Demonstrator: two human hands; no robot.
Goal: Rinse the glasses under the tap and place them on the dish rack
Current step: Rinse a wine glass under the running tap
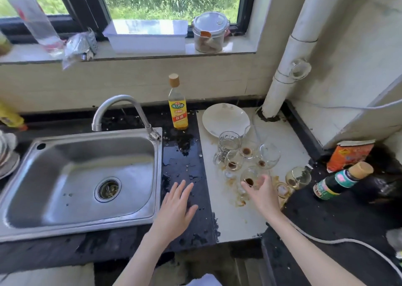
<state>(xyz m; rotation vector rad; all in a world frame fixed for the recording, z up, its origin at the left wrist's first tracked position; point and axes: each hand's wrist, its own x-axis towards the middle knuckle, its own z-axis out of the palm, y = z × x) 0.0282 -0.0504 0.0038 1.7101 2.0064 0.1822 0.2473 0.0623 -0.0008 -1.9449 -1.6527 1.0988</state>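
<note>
Head view: my left hand (pixel 177 201) hovers flat, fingers spread, over the wet counter (pixel 185 168) beside the sink (pixel 82 177). My right hand (pixel 262 193) reaches a stained glass (pixel 250 177), fingers loosely open around it; I cannot tell if they grip. More glasses (pixel 248 153) cluster behind, before a plate (pixel 225 119). Far-left dishes are cut off.

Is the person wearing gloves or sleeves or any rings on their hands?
No gloves, no rings, no watch. The left hand and right hand are both bare, and both forearms are bare as far as the bottom edge of the picture, so no sleeve shows. The arms are slim, with long fingers. Whether the nails are painted is too blurred to tell.
</note>
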